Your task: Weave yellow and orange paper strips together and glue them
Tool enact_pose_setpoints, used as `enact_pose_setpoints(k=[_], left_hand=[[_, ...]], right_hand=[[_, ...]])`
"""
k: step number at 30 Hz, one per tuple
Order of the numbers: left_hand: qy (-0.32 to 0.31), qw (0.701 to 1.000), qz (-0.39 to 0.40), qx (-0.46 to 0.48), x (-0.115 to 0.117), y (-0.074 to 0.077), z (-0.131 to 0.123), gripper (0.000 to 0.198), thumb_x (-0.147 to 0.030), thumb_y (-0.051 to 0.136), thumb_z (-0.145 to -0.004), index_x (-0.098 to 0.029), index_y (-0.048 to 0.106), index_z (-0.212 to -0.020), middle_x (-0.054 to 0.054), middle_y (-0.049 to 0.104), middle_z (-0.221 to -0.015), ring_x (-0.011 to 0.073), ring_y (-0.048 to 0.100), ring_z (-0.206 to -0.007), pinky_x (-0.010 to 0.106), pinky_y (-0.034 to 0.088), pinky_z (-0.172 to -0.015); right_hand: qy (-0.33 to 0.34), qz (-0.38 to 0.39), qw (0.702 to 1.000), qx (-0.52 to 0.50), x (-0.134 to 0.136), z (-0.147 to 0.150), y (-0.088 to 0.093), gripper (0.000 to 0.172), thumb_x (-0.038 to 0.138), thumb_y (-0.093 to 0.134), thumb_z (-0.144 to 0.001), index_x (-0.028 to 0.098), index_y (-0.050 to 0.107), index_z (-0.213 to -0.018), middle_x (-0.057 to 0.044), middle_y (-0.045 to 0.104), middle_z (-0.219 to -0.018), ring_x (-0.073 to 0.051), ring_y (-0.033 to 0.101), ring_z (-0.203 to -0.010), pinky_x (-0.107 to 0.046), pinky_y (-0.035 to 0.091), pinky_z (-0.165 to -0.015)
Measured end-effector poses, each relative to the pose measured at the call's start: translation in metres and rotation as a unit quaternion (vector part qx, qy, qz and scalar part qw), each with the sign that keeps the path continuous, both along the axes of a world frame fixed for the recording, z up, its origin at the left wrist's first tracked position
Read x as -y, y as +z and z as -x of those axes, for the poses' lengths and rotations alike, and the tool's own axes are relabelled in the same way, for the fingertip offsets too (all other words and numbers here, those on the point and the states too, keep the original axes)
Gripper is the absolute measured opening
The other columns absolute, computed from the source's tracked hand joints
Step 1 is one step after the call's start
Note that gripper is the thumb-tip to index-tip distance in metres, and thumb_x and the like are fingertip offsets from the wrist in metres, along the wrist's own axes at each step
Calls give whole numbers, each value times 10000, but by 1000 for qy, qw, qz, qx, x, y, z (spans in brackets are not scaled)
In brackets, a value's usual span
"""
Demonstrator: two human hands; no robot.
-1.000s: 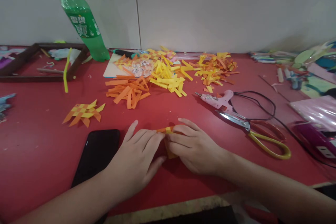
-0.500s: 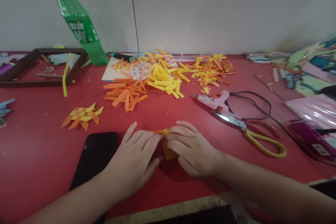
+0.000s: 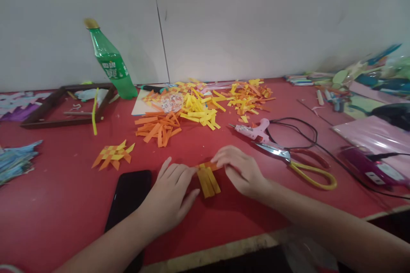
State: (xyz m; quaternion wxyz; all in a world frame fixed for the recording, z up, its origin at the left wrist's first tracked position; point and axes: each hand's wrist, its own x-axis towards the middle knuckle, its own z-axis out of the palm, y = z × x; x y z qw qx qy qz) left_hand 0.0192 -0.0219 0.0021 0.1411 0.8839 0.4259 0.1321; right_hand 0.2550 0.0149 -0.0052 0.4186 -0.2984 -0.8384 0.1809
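Note:
A small piece of paper strips [image 3: 209, 182] lies on the red table between my hands. Several yellow strips hang side by side towards me, crossed at the top by an orange paper strip [image 3: 209, 165]. My left hand [image 3: 169, 194] holds the left end of the orange strip with its fingertips, its thumb standing apart. At the other end, my right hand [image 3: 241, 172] pinches the strip with bent fingers. Farther left lies a woven yellow and orange paper piece [image 3: 114, 153]. A black phone [image 3: 130, 194] is beside and partly under my left forearm.
Piles of orange strips [image 3: 160, 128] and yellow strips [image 3: 199, 108] lie beyond my hands. To the right are a pink glue gun [image 3: 254, 130], scissors [image 3: 297, 162] and a black cable [image 3: 309, 128]. A green bottle [image 3: 117, 72] stands by a brown frame [image 3: 60, 123].
My right hand has drawn back to the right and uncovered more of the strips, which now show spread apart. My left hand stays near the strip's left end. The camera view has shifted.

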Motion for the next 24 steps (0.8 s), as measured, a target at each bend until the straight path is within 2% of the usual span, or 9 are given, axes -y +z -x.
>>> enact_pose_setpoints(k=[3,6,9,11,13,15,18,21,24], left_hand=[[-4,1000,-8,-8,1,0,0,312,-247,482,-929,-159,513,-1227,98,626,-1133,261,561,-1049,603,256,-1097],[-16,999,-17,-41,5,2,-1,388,-275,519,-923,-154,485,-1290,105,608,-1199,282,538,-1127,591,259,-1103],[-23,997,-30,-73,8,10,-5,451,-319,566,-908,-143,473,-1313,121,590,-1240,306,521,-1171,588,271,-1098],[-21,996,-31,-86,6,19,-11,449,-341,589,-895,-142,493,-1286,131,594,-1205,312,539,-1139,576,325,-1065],[-6,995,-26,-98,-1,27,-20,340,-310,560,-906,-146,539,-1204,127,594,-1129,298,566,-1052,500,449,-954],[27,993,-29,-107,-10,31,-29,238,-280,517,-919,-141,570,-1105,135,575,-1089,298,566,-1005,462,491,-873],[53,992,-20,-114,-24,29,-41,242,-259,501,-918,-111,577,-1094,167,576,-1070,322,568,-986,466,503,-819],[55,992,14,-114,-35,23,-48,370,-288,584,-872,-87,558,-1181,203,594,-1117,355,566,-1032,476,496,-834],[56,991,57,-105,-43,19,-51,459,-275,654,-820,-60,551,-1212,232,610,-1139,377,577,-1042,476,489,-841]], right_hand=[[-66,63,996,2,-10,-4,7,241,33,439,-810,196,601,-881,-51,683,-884,-165,641,-860,-310,522,-765],[-90,90,990,60,-25,-1,18,246,40,456,-792,188,614,-910,-37,690,-885,-154,652,-845,-288,514,-754],[-64,75,989,106,-49,11,28,180,69,499,-800,185,612,-880,-19,701,-867,-139,655,-819,-270,505,-756],[-37,64,989,130,-68,24,33,147,95,534,-818,181,625,-895,-20,710,-888,-136,656,-818,-263,499,-757],[-4,51,985,163,-87,43,35,123,111,564,-831,174,647,-897,-27,716,-896,-141,655,-830,-266,494,-770],[26,34,979,199,-103,65,35,122,122,576,-846,164,673,-906,-41,716,-890,-157,648,-824,-288,490,-773],[73,-1,966,247,-118,99,33,177,87,584,-835,180,708,-921,-52,709,-939,-188,624,-919,-319,470,-842],[98,-26,957,273,-125,125,29,226,71,576,-839,194,726,-955,-72,683,-1034,-205,597,-968,-332,461,-853],[115,-36,951,286,-130,138,24,197,51,605,-807,197,737,-804,-58,692,-951,-217,588,-949,-344,455,-845]])
